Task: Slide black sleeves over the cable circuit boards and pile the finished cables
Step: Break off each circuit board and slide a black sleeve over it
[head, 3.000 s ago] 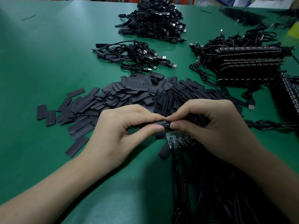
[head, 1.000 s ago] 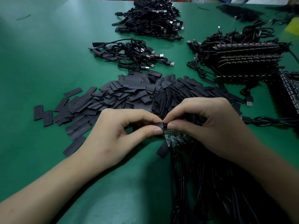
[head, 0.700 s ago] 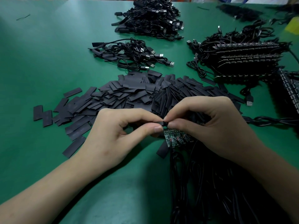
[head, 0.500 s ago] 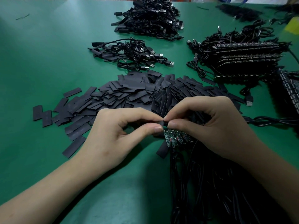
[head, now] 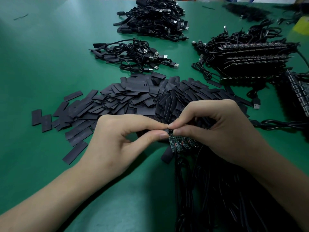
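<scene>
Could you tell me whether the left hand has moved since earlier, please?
No. The left hand still pinches the black sleeve just above the loose sleeve on the mat.

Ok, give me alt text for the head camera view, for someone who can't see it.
The left hand pinches a black sleeve against a circuit board gripped in the right hand, over a green table. Behind them lies a heap of loose sleeves, with piles of cables farther back.

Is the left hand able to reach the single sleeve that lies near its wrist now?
Probably yes, once freed: the left hand now pinches another sleeve. The single sleeve lies on the table beside the wrist, with nothing between.
</scene>
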Available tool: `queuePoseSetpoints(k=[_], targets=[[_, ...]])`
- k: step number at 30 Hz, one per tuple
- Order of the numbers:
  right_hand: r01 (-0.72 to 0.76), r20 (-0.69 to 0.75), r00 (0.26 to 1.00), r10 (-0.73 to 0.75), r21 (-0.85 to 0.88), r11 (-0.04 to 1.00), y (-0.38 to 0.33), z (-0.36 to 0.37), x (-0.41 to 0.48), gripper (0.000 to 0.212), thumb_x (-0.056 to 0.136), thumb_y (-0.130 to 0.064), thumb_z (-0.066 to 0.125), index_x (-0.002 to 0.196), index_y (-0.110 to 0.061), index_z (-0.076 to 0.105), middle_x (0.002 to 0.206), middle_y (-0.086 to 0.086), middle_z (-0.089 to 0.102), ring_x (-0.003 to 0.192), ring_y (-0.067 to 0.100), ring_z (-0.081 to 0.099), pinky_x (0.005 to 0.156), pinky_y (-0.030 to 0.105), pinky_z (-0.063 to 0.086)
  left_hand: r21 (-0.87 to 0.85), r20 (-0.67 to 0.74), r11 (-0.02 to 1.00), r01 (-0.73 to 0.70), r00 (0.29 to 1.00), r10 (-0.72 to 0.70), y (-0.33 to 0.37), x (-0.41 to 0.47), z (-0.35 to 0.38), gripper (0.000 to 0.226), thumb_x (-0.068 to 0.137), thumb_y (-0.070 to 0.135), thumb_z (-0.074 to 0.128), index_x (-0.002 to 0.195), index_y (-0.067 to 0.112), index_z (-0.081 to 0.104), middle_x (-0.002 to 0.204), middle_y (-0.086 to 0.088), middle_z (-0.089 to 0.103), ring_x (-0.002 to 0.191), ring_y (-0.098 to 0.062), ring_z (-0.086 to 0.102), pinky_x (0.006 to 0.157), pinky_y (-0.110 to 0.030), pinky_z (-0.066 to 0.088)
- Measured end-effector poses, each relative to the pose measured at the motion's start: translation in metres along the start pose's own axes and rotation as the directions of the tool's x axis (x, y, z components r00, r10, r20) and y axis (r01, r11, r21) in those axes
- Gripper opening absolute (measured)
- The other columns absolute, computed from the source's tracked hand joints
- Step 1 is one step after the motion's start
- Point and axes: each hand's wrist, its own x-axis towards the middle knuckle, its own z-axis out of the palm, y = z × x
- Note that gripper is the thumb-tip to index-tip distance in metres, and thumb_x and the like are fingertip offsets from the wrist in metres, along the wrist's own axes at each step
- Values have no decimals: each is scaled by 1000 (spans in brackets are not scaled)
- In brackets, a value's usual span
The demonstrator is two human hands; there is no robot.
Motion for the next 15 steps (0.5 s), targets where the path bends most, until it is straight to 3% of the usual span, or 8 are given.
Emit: queuePoseSetpoints(k=[10, 15], targets=[[-43, -32, 999, 44, 47, 998, -2, 1, -1, 4, 84, -23, 80, 87, -23, 77, 78, -4, 74, 66, 18, 64, 63, 32, 50, -13, -74, 1000, -18, 997, 17, 4, 1, 1, 8, 87, 23, 77, 95, 24, 79, 93, 13, 76, 87, -4, 73, 76, -28, 58], [-68, -34, 997, 70, 58, 996, -3, 1, -2, 7, 83, -21, 82, 86, -23, 76, 78, -4, 72, 66, 15, 63, 63, 23, 51, -78, -60, 996, 36, 997, -41, 2, 1, 2, 8, 86, 23, 77, 93, 21, 80, 91, 13, 77, 86, -8, 74, 76, -30, 58]])
